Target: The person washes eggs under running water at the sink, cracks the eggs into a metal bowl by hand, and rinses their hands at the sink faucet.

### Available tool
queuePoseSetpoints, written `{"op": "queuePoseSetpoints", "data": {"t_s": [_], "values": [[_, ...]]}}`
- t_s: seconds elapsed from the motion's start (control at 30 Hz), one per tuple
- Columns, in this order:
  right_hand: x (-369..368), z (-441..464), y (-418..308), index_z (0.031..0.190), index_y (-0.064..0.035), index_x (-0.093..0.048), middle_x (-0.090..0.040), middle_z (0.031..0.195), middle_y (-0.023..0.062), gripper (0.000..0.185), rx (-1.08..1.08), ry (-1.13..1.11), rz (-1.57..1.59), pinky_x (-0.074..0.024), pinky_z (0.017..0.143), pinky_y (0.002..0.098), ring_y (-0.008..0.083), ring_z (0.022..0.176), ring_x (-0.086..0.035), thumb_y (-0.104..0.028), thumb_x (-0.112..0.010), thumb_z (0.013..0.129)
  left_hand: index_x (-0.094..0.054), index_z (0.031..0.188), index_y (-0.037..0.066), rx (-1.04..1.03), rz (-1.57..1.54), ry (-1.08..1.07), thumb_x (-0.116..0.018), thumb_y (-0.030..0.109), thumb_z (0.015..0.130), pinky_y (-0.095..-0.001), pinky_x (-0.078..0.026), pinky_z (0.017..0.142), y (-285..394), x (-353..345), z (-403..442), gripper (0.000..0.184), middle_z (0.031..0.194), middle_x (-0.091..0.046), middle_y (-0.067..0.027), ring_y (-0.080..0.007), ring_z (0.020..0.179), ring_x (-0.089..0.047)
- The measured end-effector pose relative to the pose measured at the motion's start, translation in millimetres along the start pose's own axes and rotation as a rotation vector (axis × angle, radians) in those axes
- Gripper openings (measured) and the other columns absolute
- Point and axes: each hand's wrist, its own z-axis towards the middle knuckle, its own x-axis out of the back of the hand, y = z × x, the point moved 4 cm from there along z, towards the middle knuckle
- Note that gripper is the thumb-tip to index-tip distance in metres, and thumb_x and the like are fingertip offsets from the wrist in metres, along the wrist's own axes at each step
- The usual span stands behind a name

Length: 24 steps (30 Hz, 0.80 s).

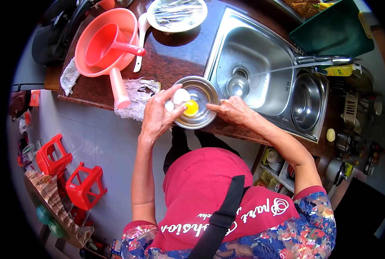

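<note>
My left hand [160, 110] is closed round white eggshell pieces [181, 96] at the left rim of a steel bowl [210, 100]. A yellow yolk [191, 108] lies in the bowl, just beside my left fingertips. At the bowl's right rim is my right hand [231, 108], its index finger pointing to the edge and its other fingers curled. Whether those fingers hold anything is hidden. The bowl is at the counter's front edge, over a corner of the sink side.
Left on the counter [179, 56] are red plastic dippers [82, 43], a white spoon [143, 26], a ragged cloth [136, 97] and a film-covered plate [177, 15]. A steel sink [261, 56] with a small bowl [238, 87] is at the right. Red stools [86, 185] stand on the floor.
</note>
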Motion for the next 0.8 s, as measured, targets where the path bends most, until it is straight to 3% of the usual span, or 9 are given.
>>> {"op": "queuePoseSetpoints", "data": {"t_s": [0.27, 0.57, 0.7, 0.8], "values": [[3, -6, 10, 0.104, -0.0120, -0.066, -0.064, 0.071, 0.0098, 0.040, 0.005, 0.186, 0.268, -0.0481, 0.052, 0.0389, 0.0292, 0.062, -0.062, 0.000, -0.056, 0.068, -0.059, 0.120, 0.006, 0.000, 0.003, 0.007, -0.072, 0.021, 0.073, -0.0366, -0.048, 0.078, 1, 1, -1, 0.051, 0.090, -0.064, -0.0154, -0.0269, 0.083, -0.063], [5, -9, 9, 0.104, -0.0116, -0.066, -0.063, 0.069, 0.0111, 0.037, 0.032, 0.236, 0.333, -0.0483, 0.052, 0.0419, 0.0311, 0.061, -0.062, -0.003, -0.057, 0.070, -0.060, 0.119, 0.006, 0.004, -0.009, 0.007, -0.072, 0.021, 0.073, -0.0364, -0.048, 0.078, 3, 1, -1, 0.050, 0.090, -0.063, -0.0146, -0.0265, 0.083, -0.062], [5, -11, 8, 0.115, -0.0175, -0.064, -0.058, 0.064, 0.0090, 0.047, 0.023, 0.228, 0.275, -0.0448, 0.049, 0.0384, 0.0285, 0.054, -0.057, -0.002, -0.058, 0.071, -0.060, 0.119, 0.007, 0.005, 0.009, 0.012, -0.072, 0.021, 0.073, -0.0365, -0.048, 0.078, 1, 0, -2, 0.050, 0.089, -0.064, -0.0144, -0.0264, 0.083, -0.062], [4, -11, 6, 0.117, -0.0190, -0.063, -0.059, 0.064, 0.0100, 0.046, -0.001, 0.190, 0.219, -0.0442, 0.047, 0.0386, 0.0280, 0.052, -0.058, -0.005, -0.057, 0.074, -0.057, 0.123, 0.005, 0.049, 0.041, -0.028, -0.072, 0.008, 0.072, -0.0299, -0.049, 0.081, 4, 0, -2, 0.054, 0.098, -0.065, -0.0116, -0.0173, 0.091, -0.062]]}}
